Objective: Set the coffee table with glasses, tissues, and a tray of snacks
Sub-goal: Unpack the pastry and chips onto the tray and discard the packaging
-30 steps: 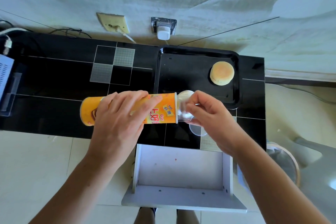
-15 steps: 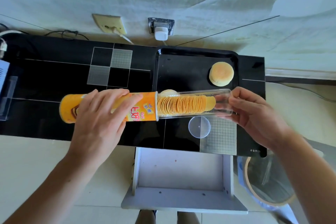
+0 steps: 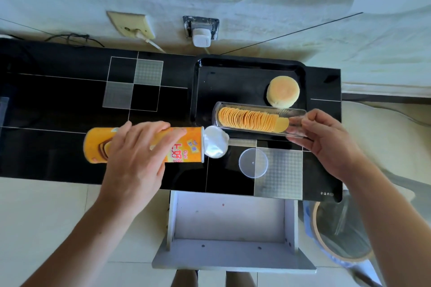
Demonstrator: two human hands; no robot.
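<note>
My left hand (image 3: 137,156) grips an orange chip can (image 3: 184,144) held sideways over the black table (image 3: 58,109), its open white mouth facing right. My right hand (image 3: 326,142) holds the right end of a clear plastic sleeve (image 3: 296,116) that carries a row of stacked chips (image 3: 251,119). The sleeve is fully out of the can and hangs over the near edge of the black tray (image 3: 233,77). A round bun (image 3: 283,91) lies on the tray at its right side. The can's clear lid (image 3: 253,163) lies flat on the table in front of the tray.
A wall with two sockets (image 3: 200,30) runs behind the table. An open white drawer (image 3: 233,221) juts out below the table's front edge. A round bin (image 3: 340,228) stands on the floor at the lower right.
My right hand pulled the sleeve of chips all the way out of the can and carried it right and back over the tray. The can stayed in my left hand.
</note>
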